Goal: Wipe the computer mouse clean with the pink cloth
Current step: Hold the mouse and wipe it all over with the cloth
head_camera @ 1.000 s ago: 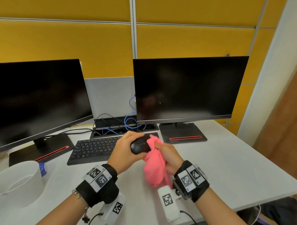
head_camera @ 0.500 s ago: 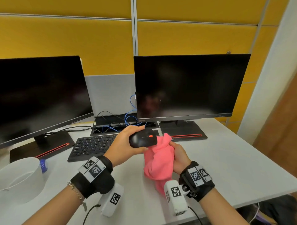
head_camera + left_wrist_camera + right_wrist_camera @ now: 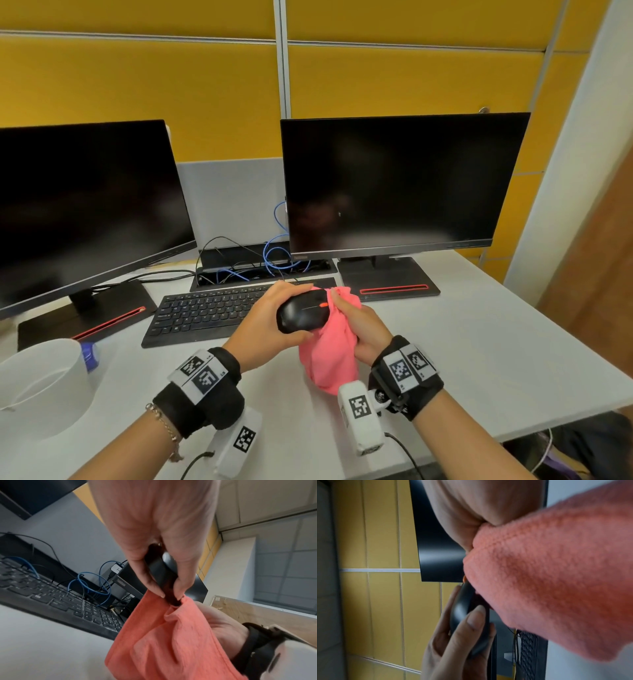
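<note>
My left hand grips a black computer mouse with an orange wheel, held above the desk in front of the keyboard. Its thumb lies along the near side and its fingers wrap the far side. In the left wrist view the mouse shows between thumb and fingers. My right hand grips a bunched pink cloth and presses it against the mouse's front end. The cloth hangs down below both hands. In the right wrist view the cloth covers my fingers and touches the mouse.
A black keyboard lies just behind the hands. Two dark monitors stand on the white desk, with blue and black cables between them. A white round container sits at the near left. The desk edge runs along the right.
The mouse has turned so its top and orange wheel face up. The right hand has brought the cloth back against the mouse's front end after drawing slightly away.
</note>
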{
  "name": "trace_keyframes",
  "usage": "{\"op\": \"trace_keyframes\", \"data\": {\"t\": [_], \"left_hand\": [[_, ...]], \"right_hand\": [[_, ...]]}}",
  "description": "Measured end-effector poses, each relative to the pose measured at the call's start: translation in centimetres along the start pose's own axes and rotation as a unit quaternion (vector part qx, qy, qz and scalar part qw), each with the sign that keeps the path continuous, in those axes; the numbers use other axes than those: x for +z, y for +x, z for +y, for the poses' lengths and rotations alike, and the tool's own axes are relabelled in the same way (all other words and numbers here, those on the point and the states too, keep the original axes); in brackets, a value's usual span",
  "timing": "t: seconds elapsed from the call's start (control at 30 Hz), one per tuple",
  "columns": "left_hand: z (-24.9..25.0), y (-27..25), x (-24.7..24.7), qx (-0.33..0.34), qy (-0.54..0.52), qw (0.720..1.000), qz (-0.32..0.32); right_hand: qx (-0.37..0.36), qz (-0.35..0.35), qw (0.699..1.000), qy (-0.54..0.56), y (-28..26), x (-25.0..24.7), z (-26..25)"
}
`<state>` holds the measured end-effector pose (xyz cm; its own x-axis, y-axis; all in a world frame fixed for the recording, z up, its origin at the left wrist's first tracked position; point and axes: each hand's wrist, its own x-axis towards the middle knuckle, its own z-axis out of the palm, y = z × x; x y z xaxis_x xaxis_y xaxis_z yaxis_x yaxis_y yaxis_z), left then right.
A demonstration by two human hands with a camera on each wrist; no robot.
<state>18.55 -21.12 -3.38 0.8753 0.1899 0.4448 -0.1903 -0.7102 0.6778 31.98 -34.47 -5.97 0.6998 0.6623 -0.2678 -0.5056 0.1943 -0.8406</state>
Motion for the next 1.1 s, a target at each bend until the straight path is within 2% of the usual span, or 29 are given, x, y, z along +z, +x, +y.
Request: {"op": "trace_keyframes", "data": {"t": [0.13,0.2,0.27,0.37,0.57,0.7,0.77,0.83,0.93,1.03,1.1], "left_hand": [[-0.5,-0.6,-0.2,-0.007,0.005,1.000,0.019],[-0.8,-0.7,-0.3,-0.016,0.008,0.999,0.032],[-0.9,-0.7,-0.3,-0.030,0.010,0.999,0.040],[-0.9,-0.5,0.1,-0.041,0.010,0.999,0.027],[-0.9,-1.2,0.7,-0.068,0.004,0.996,-0.049],[-0.8,-1.4,0.7,-0.073,-0.026,0.997,0.021],[-0.7,-1.6,0.6,-0.089,-0.038,0.993,0.062],[-0.6,-1.7,0.5,-0.100,-0.059,0.989,0.091],[-0.6,-1.7,0.6,-0.119,-0.084,0.984,0.098],[-1.1,-1.5,1.1,-0.154,-0.085,0.981,0.082],[-1.6,-1.4,1.5,-0.162,-0.126,0.975,0.083]], "right_hand": [[-0.002,0.084,0.996,0.009,1.0,-0.5,0.0],[-0.001,0.057,0.998,0.018,0.9,-0.4,-0.3],[0.020,-0.009,1.000,0.020,0.0,0.4,-0.6],[0.033,-0.064,0.997,-0.017,-0.4,1.1,-0.2],[0.016,0.012,0.997,-0.075,0.7,0.8,0.0],[0.037,0.068,0.994,-0.076,1.5,-0.3,0.2],[0.040,0.078,0.996,-0.033,1.1,-0.9,-0.1],[0.061,0.043,0.997,0.032,0.5,-0.8,-0.1],[0.103,-0.071,0.985,0.116,-1.0,0.4,0.0],[0.079,-0.117,0.979,0.150,-2.1,1.6,-0.4],[0.050,-0.127,0.979,0.149,-2.4,2.3,-0.7]]}}
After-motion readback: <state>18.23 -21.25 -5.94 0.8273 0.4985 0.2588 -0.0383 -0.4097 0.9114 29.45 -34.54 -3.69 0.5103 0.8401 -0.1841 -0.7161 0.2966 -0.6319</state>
